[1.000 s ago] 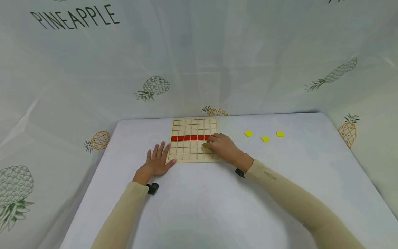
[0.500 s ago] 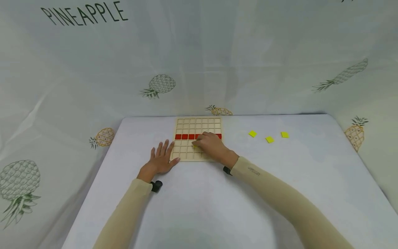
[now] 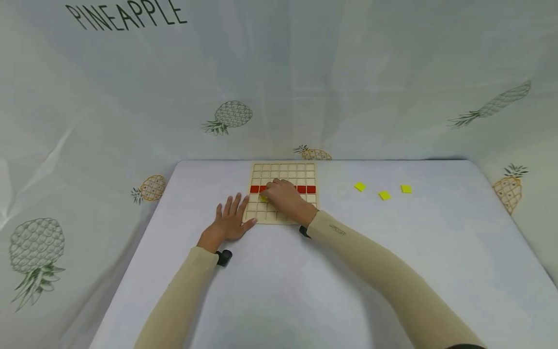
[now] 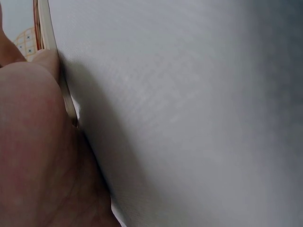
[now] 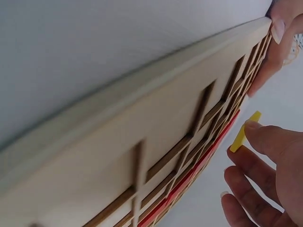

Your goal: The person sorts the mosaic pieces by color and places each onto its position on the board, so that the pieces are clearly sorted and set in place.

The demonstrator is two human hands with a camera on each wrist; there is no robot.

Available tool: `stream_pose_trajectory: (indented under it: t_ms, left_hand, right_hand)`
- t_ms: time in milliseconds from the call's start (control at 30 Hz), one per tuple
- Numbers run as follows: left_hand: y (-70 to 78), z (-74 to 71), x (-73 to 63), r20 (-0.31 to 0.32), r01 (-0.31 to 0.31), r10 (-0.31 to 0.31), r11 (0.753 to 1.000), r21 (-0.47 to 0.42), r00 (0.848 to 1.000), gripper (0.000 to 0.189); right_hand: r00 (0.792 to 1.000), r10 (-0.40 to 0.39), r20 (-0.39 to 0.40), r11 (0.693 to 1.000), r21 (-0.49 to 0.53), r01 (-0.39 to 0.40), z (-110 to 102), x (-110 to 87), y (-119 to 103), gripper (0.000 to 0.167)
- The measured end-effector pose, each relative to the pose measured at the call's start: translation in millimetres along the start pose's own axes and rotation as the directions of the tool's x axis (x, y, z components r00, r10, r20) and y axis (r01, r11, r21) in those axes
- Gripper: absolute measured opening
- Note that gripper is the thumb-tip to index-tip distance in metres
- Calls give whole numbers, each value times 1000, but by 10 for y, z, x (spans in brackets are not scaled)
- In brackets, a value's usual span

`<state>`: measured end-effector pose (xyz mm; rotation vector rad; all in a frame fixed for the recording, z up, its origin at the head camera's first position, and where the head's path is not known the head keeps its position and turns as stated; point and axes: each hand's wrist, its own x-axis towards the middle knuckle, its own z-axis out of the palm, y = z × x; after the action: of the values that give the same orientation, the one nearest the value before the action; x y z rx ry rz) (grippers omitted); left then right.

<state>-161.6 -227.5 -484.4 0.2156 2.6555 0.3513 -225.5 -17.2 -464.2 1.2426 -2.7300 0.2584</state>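
A pale wooden grid board (image 3: 283, 167) lies near the table's far edge, with a row of red square tiles (image 3: 311, 189) across its middle. My right hand (image 3: 285, 198) is over the board's left part and pinches a yellow square tile (image 5: 244, 135) between thumb and forefinger. In the right wrist view that tile is held tilted, apart from the board. My left hand (image 3: 227, 224) lies spread at the board's lower left corner, its thumb and forefinger touching the edge. The left wrist view shows mostly its palm (image 4: 38, 151). Some red tiles are hidden behind my right hand.
Several loose items lie right of the board: a yellow tile (image 3: 359, 186), a second yellow tile (image 3: 384, 195) and a third yellow tile (image 3: 406, 188). A pineapple-printed sheet (image 3: 375, 97) hangs behind the white table (image 3: 270, 291).
My right hand has moved left across the board with the yellow tile, from its right part to its left part. My left hand has stayed at the corner; the head view has shifted slightly.
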Motion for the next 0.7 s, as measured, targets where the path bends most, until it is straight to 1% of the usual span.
stream_pose_trajectory:
  t_ms: [133,300,367,567,700]
  left_hand:
    - [-38,36,41,-2,1,-1,1000,-1,1000,86]
    - [-54,50,64,10,12,-12,1000,27,1000,87]
    - [-49,46,65,11,10,-10,1000,25,1000,87]
    - [-55,63,99,12,1,-2,1000,17,1000,88]
    - [-81,82,106,5,10,-10,999,37,1000,89]
  right_hand:
    - [1000,18,26,1000,1,-18,26,121,-46,21]
    - [998,32,61,999,-9,-31,48,264,-93,21]
    - [997,37,75,999,-16,-36,61,307,-108,20]
    - [993,63,103,997,-57,-58,101,384,-145,18]
    - [993,61,105,997,-46,-57,113,423,-191,20]
